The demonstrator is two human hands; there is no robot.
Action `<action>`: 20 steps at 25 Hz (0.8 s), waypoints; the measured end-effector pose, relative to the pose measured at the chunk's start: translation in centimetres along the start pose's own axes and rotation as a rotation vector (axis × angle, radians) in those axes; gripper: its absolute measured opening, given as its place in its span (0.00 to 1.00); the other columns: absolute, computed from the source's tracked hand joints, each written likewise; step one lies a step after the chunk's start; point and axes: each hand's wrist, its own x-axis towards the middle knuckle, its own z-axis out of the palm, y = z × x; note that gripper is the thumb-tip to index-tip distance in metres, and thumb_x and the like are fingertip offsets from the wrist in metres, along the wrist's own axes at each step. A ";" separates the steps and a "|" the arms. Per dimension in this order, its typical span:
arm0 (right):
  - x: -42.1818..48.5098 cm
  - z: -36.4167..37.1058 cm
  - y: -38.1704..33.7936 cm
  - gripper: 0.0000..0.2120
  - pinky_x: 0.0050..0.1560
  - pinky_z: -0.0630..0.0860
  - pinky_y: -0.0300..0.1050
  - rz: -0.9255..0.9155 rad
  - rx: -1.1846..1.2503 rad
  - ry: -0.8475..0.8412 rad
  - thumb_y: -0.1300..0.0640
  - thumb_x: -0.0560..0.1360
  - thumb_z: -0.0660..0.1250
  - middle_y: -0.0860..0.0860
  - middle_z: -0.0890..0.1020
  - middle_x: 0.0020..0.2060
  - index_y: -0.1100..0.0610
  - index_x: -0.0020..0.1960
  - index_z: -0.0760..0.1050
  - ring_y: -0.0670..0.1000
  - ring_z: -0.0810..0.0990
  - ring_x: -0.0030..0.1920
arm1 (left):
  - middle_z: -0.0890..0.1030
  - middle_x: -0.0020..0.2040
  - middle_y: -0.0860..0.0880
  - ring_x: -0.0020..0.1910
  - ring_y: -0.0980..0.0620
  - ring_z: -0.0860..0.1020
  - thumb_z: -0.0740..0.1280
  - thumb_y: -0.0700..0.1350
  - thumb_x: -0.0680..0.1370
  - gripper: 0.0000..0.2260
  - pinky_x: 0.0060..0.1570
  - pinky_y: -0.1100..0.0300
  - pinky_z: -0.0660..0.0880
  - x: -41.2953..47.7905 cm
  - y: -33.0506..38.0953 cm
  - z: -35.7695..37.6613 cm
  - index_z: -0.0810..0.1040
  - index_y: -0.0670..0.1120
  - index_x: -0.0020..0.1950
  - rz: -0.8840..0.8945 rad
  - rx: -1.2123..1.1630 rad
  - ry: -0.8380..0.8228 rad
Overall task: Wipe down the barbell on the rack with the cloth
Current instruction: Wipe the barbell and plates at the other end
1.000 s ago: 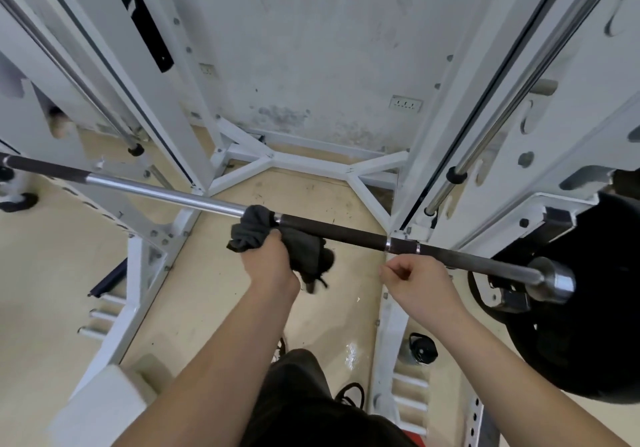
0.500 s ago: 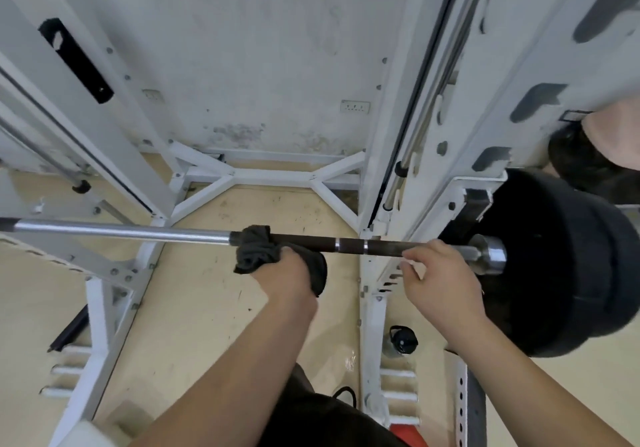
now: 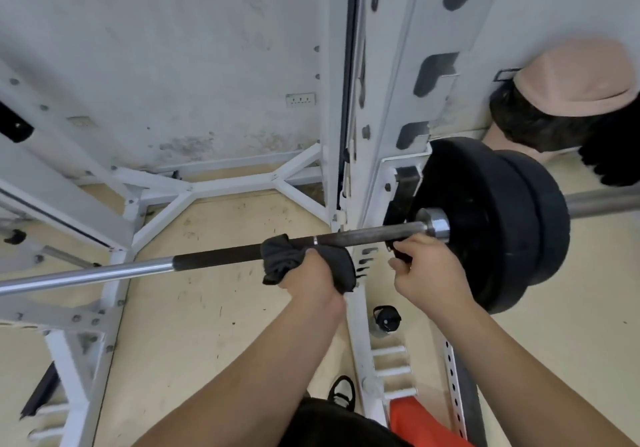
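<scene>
The barbell [image 3: 214, 260] runs across the view from the left edge to the black weight plates [image 3: 491, 225] on the right. Its left part is bright steel and its right part is dark and knurled. A dark grey cloth [image 3: 280, 261] is wrapped over the dark section, and my left hand [image 3: 313, 275] is closed around cloth and bar together. My right hand [image 3: 424, 268] curls under the bar just right of the white rack upright [image 3: 388, 107], close to the chrome collar [image 3: 437, 226]; its fingers are bent near the bar.
White rack posts and floor braces [image 3: 194, 187] surround the bar. A black bottle [image 3: 386, 320] stands on the beige floor by the post base. An orange object [image 3: 422, 422] lies at bottom right. Another person's head in a pink cap [image 3: 571, 83] is behind the plates.
My left hand has slid the cloth rightward along the dark part of the bar, toward the rack upright. My right hand moved right, closer to the collar. My view has swung right.
</scene>
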 end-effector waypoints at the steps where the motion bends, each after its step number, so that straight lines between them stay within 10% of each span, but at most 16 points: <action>1: 0.2 -0.4 0.2 0.12 0.49 0.80 0.51 0.008 0.030 -0.025 0.59 0.74 0.68 0.49 0.83 0.51 0.56 0.55 0.84 0.55 0.80 0.54 | 0.81 0.65 0.44 0.61 0.42 0.81 0.67 0.44 0.82 0.18 0.59 0.46 0.80 -0.7 -1.6 1.6 0.72 0.45 0.72 -0.049 0.054 -0.008; 8: 0.4 -1.1 0.2 0.18 0.44 0.80 0.51 -0.023 0.056 -0.115 0.58 0.64 0.62 0.47 0.81 0.45 0.53 0.48 0.84 0.54 0.80 0.48 | 0.84 0.51 0.43 0.43 0.48 0.82 0.69 0.34 0.78 0.10 0.41 0.56 0.80 -4.4 -3.1 3.8 0.77 0.42 0.58 0.182 0.482 -0.320; 15: 0.5 -0.4 0.4 0.13 0.47 0.80 0.53 0.018 0.080 -0.090 0.65 0.70 0.65 0.48 0.82 0.50 0.57 0.50 0.84 0.55 0.80 0.52 | 0.84 0.57 0.55 0.58 0.58 0.82 0.72 0.49 0.79 0.17 0.57 0.68 0.76 -4.8 3.3 3.0 0.76 0.47 0.67 0.848 0.595 -0.395; 20: 0.1 -0.4 0.3 0.15 0.48 0.80 0.53 -0.010 0.069 -0.078 0.64 0.73 0.64 0.47 0.81 0.52 0.55 0.54 0.84 0.55 0.79 0.55 | 0.78 0.55 0.45 0.55 0.42 0.77 0.67 0.41 0.76 0.14 0.51 0.52 0.75 0.0 1.1 3.3 0.71 0.44 0.61 1.389 1.799 -0.557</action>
